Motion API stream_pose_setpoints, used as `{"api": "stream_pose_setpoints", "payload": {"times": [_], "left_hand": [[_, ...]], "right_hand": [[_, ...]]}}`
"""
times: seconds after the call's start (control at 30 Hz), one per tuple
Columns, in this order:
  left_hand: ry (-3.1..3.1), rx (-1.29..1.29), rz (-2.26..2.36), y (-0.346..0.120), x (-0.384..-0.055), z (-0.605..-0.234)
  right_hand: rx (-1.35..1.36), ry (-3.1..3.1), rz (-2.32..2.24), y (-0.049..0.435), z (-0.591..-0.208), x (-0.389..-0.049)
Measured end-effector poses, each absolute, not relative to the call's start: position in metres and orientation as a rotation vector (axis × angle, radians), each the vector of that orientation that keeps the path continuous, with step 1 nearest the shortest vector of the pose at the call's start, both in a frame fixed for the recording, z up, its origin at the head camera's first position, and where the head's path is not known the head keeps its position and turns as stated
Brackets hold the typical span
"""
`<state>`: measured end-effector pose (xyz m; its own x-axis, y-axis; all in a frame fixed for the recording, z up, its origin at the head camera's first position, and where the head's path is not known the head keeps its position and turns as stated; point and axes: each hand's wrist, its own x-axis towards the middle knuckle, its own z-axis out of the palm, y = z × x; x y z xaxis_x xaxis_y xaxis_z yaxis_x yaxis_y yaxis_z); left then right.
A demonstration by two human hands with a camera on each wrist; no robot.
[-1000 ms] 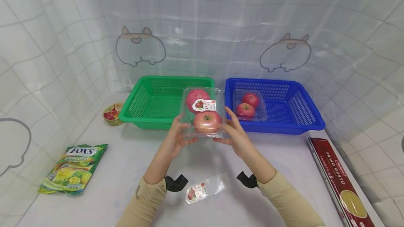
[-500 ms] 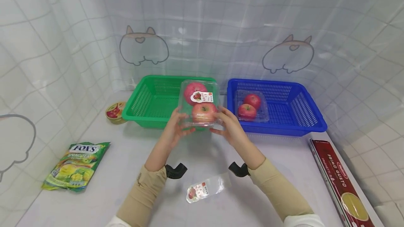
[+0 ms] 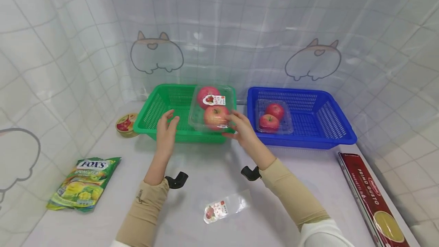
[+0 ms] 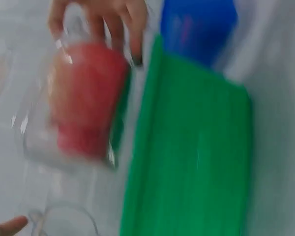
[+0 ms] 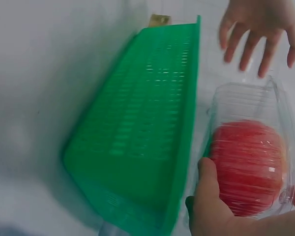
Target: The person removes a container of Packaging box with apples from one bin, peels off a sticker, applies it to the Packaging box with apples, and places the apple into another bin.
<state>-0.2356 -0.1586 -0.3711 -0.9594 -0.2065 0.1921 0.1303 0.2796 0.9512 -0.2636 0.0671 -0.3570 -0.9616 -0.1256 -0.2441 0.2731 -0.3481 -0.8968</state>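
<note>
Right-hand grip: the right hand (image 3: 242, 128) pinches the right end of a clear box (image 3: 194, 116), thumb on one side, fingers on the other.
Left hand: this hand (image 3: 167, 130) is to the left of the grip, apart from the box, its fingers spread and holding nothing.
Apples: two, inside the box, just left of the grip; the nearer apple (image 3: 216, 117) is closest to it.
Green basket: its rim (image 3: 154, 130) lies to the left of the grip, under the box; whether they touch, I cannot tell.
Blue basket: this one (image 3: 302, 140) is right of the grip, with another apple box (image 3: 286, 128) inside.
Loose label: the strip (image 3: 217, 210) lies nearer the person than the grip.
</note>
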Motion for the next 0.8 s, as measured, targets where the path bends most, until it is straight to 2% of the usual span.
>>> {"api": "stream_pose_setpoints", "payload": {"times": [0.13, 0.23, 0.5, 0.8], "left_hand": [[-2.300, 0.189, -1.283, -0.181, -0.241, -0.384], [-2.313, 0.313, -1.135, -0.196, -0.246, -0.395], [-2.357, 0.577, -1.230, -0.221, -0.254, -0.418], [-2.398, 0.670, -1.298, -0.231, -0.257, -0.429]], "right_hand": [[0.188, 1.638, -2.384, 0.061, -0.361, -0.273], [0.187, 1.660, -2.386, 0.057, -0.361, -0.278], [0.146, 1.702, -2.401, 0.053, -0.362, -0.290], [0.182, 1.747, -2.354, 0.045, -0.362, -0.299]]}}
